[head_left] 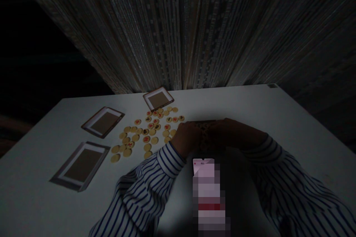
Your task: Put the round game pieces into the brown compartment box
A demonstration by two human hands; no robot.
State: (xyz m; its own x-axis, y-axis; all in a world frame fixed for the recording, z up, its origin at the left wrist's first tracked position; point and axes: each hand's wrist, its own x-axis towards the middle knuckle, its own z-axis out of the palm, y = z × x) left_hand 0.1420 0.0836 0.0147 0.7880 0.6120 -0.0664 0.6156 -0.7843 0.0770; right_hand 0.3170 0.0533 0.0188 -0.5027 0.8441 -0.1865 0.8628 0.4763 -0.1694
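My left hand and my right hand are close together over the middle of the white table. Between them is a dark box-like object with a patterned side, gripped from both sides; its details are lost in the dim light. Round wooden game pieces lie scattered to the left of my left hand, some showing red or black characters, others blank side up. A lit phone, partly pixelated, is just below my hands.
Three flat framed pieces with brown centres lie on the left part of the table: one at the back, one further left, one nearer me. A striped curtain hangs behind the table's back edge.
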